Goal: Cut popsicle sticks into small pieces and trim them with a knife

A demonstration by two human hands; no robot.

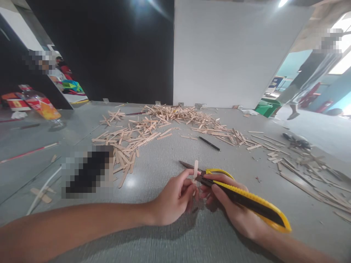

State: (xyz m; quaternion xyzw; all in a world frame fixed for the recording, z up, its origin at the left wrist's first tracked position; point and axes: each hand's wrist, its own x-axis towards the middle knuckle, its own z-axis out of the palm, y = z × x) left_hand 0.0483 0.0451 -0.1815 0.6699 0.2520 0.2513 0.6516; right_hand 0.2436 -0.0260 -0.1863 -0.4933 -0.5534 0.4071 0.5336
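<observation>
My left hand [178, 197] is closed, its thumb and fingers pinching a small wooden craft stick [196, 168] with a rounded top that stands upright. Close on its right, my right hand [233, 204] is wrapped round yellow-and-black shears [255, 202]. The pointed dark blade of the shears reaches left past the stick, and one curved yellow handle shows above my fingers. The stick overlaps the blades; I cannot tell whether they touch it. My fingers partly hide the lower end of the stick. Both hands are just above the grey table [161, 153].
A large heap of craft sticks [178, 116] spreads along the back and left. A black pen [209, 143] lies in front of it. Cut wood strips [301, 184] are scattered right. A drink bottle [41, 104] stands far left. Black and white panels [219, 54] rise behind.
</observation>
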